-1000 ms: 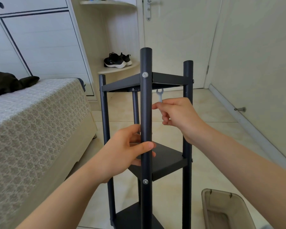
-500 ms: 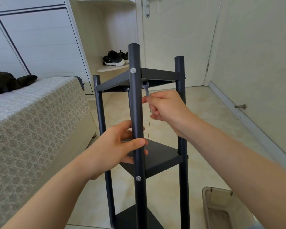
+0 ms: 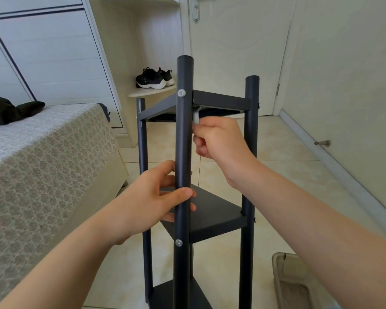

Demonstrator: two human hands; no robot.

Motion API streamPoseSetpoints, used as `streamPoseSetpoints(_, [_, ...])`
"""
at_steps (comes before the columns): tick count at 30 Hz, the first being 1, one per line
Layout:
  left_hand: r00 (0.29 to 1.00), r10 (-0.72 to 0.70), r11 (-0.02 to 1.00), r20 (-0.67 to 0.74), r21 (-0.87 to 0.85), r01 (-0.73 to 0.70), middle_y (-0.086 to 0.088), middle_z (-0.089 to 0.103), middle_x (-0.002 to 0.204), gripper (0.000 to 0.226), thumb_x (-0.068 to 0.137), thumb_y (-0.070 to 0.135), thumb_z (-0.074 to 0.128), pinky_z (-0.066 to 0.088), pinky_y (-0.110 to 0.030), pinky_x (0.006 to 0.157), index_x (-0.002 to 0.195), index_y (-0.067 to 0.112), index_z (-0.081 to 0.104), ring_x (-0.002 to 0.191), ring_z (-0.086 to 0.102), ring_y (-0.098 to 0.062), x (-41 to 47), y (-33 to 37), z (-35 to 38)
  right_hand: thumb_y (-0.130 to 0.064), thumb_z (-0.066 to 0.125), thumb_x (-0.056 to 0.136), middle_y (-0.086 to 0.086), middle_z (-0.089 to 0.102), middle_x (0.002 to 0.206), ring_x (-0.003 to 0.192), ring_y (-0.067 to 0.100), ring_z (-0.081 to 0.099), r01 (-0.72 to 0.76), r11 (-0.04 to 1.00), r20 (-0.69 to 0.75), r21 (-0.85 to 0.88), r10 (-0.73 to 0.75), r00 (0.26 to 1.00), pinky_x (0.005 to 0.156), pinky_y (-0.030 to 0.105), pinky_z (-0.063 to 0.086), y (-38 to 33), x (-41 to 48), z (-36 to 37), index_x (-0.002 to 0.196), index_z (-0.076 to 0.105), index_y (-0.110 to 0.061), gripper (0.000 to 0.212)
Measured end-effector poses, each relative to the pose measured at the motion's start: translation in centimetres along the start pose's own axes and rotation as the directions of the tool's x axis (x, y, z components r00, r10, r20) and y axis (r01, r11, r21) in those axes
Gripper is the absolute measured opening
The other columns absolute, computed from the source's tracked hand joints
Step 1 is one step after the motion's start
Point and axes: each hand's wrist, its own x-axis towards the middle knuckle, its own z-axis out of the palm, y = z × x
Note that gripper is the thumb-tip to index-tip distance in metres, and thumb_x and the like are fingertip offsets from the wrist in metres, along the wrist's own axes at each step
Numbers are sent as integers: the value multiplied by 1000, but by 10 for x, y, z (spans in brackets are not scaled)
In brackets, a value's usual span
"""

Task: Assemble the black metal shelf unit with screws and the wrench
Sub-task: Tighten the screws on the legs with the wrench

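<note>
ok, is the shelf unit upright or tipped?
Upright: shelf unit posts stand vertical; left hand grips the front post, right hand holds the wrench under the top shelf.

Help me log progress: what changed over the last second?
The right hand carried the wrench up toward the front post, its head now under the corner of the top shelf. The left hand still grips that post, same place.

The front post [image 3: 183, 152] of the black shelf unit [image 3: 218, 217] is gripped by the left hand [image 3: 147, 201]; a wrench [image 3: 196, 117] is pinched by the right hand [image 3: 221, 141], seemingly under the top shelf [image 3: 221, 100].
</note>
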Motion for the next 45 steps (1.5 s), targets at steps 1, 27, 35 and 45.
streamPoseSetpoints(1, [1000, 1, 1000, -10, 0, -1, 0, 75, 95, 28, 95, 11, 62, 62, -30, 66, 121, 19, 55, 88, 76, -19, 1, 0, -1, -9, 50, 98, -2, 48, 53, 54, 14, 42, 5, 1000, -2, -14, -5, 1000, 67, 36, 41, 0, 0, -1, 63, 61, -16, 37])
streamPoseSetpoints(27, [999, 29, 999, 20, -17, -29, -9, 73, 100, 54, 92, 10, 63, 63, -47, 75, 128, 42, 39, 90, 75, -27, -1, 1, -3, -17, 60, 97, -5, 69, 66, 65, 3, 67, 269, 946, -110, -180, -291, 950, 75, 32, 59, 14, 9, 6, 79, 75, -8, 24])
streamPoseSetpoints(35, [999, 24, 999, 26, -47, -23, -8, 74, 96, 53, 88, 8, 64, 63, -42, 70, 126, 37, 42, 88, 75, -30, -3, 1, -9, -14, 63, 94, -16, 48, 48, 51, 1, 49, 382, 903, -251, -196, -422, 871, 58, 14, 39, 29, 21, 32, 58, 59, -24, 38])
streamPoseSetpoints(45, [998, 31, 998, 53, -50, -29, -12, 73, 97, 51, 88, 7, 64, 63, -45, 71, 124, 37, 43, 90, 75, -31, -2, -1, -11, -12, 59, 96, -4, 62, 64, 59, 6, 55, 434, 883, -283, -177, -468, 837, 58, 18, 45, 35, 28, 41, 80, 72, -9, 21])
